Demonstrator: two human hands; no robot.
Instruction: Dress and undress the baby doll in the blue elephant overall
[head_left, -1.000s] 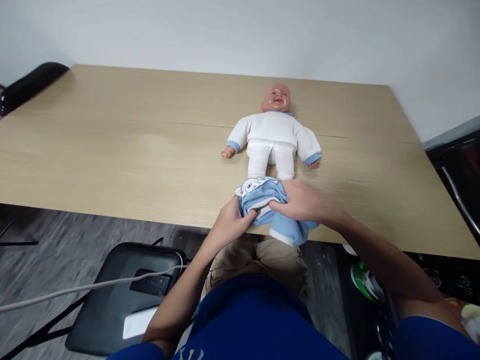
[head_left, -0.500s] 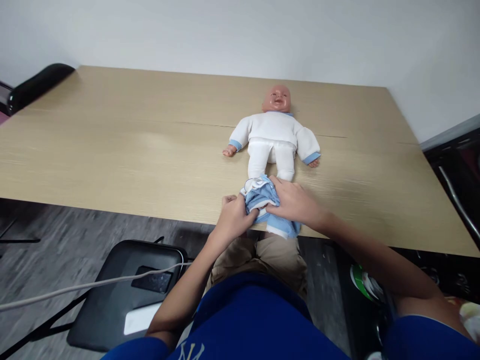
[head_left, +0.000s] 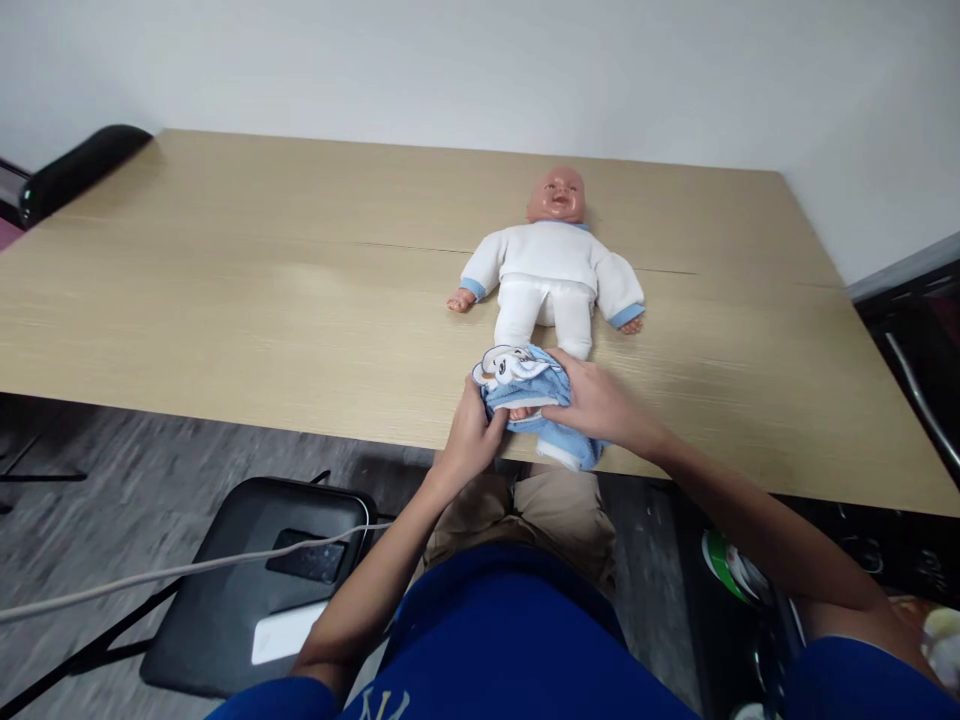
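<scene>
Snugly gathered between two hands, the blue garment lay bunched over the lower legs of the doll, near the table's front edge, with one white-hemmed leg of it trailing toward that edge. A white animal face was on its upper part, and a bit of the doll's foot showed in the white-edged opening.

The left hand pinched the garment's left side, thumb in front by the opening, its other fingers mostly hidden. The right hand gripped the opposite side, thumb low beside the opening and fingers over the top, cloth pressed between. Neither hand was spread wide.

Beyond them the doll lay face up in white clothes with blue cuffs, arms out on the table. Below, to the left, a black seat held a dark phone and a white object.
</scene>
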